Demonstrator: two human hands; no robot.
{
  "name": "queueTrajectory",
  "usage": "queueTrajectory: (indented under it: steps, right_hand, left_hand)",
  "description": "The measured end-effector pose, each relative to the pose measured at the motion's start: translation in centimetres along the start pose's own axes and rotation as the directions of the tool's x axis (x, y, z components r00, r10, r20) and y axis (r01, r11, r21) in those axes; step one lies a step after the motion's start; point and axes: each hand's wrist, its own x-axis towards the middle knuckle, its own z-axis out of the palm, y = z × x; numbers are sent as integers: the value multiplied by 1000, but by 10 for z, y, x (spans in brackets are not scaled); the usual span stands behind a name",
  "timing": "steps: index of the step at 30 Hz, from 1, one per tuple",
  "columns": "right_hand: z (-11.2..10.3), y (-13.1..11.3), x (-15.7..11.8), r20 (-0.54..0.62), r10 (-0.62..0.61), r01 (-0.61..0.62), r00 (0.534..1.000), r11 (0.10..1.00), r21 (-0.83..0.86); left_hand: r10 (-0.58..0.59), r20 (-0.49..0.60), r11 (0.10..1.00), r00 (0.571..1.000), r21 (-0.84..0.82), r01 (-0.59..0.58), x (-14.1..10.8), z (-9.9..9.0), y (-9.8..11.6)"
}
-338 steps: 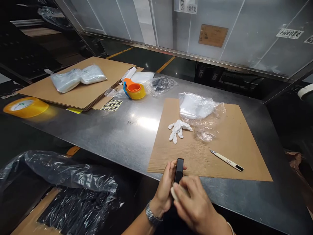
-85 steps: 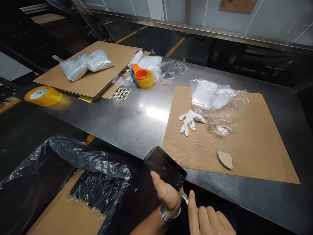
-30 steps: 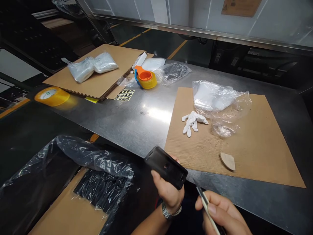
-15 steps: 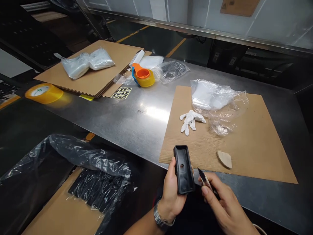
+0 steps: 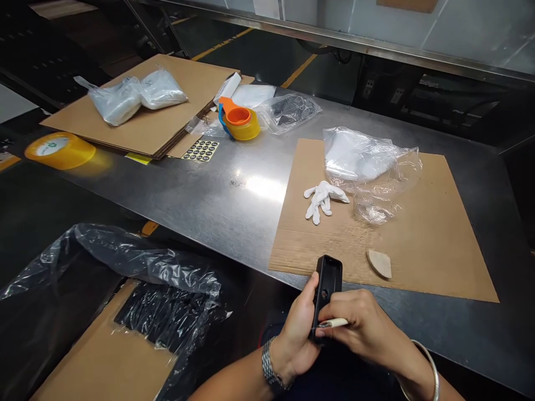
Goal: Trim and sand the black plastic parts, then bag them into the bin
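A black rectangular housing [image 5: 330,277] with a recess and a small hole rests in my left hand [image 5: 297,328], whose fingers wrap its left side; a metal watch is on that wrist. My right hand [image 5: 361,323] is closed on a slim knife with a pale handle [image 5: 337,322], its tip against the lower end of the housing. Beyond them on the cardboard sheet [image 5: 434,234] lie a white glove [image 5: 322,199], a beige wedge-shaped pad [image 5: 379,264] and a clear plastic bag with white contents [image 5: 355,156].
On the metal table [image 5: 200,206] are an orange tape dispenser [image 5: 239,118], a yellow tape roll [image 5: 61,150], a sticker sheet [image 5: 201,150] and stacked cardboard [image 5: 167,122] bearing plastic packets [image 5: 121,103]. A lined box with black parts [image 5: 167,314] stands at lower left.
My right hand has moved left with the knife, onto the housing's lower end. My left hand has turned the housing more upright and edge-on. The view has shifted slightly.
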Motion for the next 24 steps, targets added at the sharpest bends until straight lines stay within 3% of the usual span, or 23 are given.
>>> queueTrajectory:
  steps: [8, 13, 17, 21, 24]
  right_hand:
    - [-4, 4, 3, -74, 38, -39, 997, 999, -12]
    - [-2, 5, 0, -11, -15, 14, 1000, 998, -60]
    - [3, 8, 2, -59, 12, -15, 998, 999, -45]
    - [4, 16, 5, -254, 170, -155, 952, 985, 78]
    - [-2, 17, -1, -309, 327, -289, 893, 943, 162]
  left_hand:
    - [74, 40, 997, 996, -15, -74, -3, 3, -1]
    - [-4, 33, 1000, 999, -4, 4, -5, 3, 0]
    - [27, 45, 999, 999, -19, -26, -5, 0, -1]
    - [71, 97, 997, 993, -26, -69, -3, -4, 1]
    - [171, 99, 985, 980, -16, -170, -1, -7, 8]
